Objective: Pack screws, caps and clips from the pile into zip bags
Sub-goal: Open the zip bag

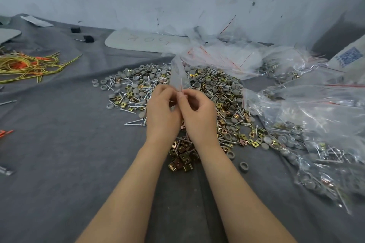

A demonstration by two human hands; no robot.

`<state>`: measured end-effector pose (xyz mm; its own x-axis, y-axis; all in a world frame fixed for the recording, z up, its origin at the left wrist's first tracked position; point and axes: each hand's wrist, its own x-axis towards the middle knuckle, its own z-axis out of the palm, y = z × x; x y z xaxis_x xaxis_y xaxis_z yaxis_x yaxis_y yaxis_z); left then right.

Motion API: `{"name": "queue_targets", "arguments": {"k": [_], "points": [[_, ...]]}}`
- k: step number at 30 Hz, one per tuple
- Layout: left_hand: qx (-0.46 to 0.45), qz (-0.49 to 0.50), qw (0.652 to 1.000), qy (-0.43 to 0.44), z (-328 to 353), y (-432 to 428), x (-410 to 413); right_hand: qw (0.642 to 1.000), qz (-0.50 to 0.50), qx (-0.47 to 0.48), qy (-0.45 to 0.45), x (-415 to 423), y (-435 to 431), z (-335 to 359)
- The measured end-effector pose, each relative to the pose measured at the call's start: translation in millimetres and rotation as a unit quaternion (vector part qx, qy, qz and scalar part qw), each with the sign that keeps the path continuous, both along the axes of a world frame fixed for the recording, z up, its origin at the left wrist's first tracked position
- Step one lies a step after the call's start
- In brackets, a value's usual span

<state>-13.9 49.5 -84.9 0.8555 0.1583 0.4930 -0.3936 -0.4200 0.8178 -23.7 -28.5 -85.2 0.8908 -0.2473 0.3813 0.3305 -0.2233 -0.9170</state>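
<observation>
Pinching one clear zip bag [178, 77] between them, both hands, left [161, 112] and right [199, 114], hover over the pile [197, 92]; seemingly empty bag.

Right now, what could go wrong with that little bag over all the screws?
Both hands, left and right, pinch the little bag only at its mouth, so it could slip and drop into the pile. Sharp screws might poke through thin plastic. The loose cap near the forearm could get knocked away.
</observation>
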Motion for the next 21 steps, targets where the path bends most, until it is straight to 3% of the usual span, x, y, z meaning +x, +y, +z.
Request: {"name": "queue_targets", "arguments": {"k": [21], "points": [[0.022,-0.029,0.998,0.053,-0.7,-2.3,0.2,0.998,0.003,-0.026,0.054,2.8,-7.1,-1.0]]}}
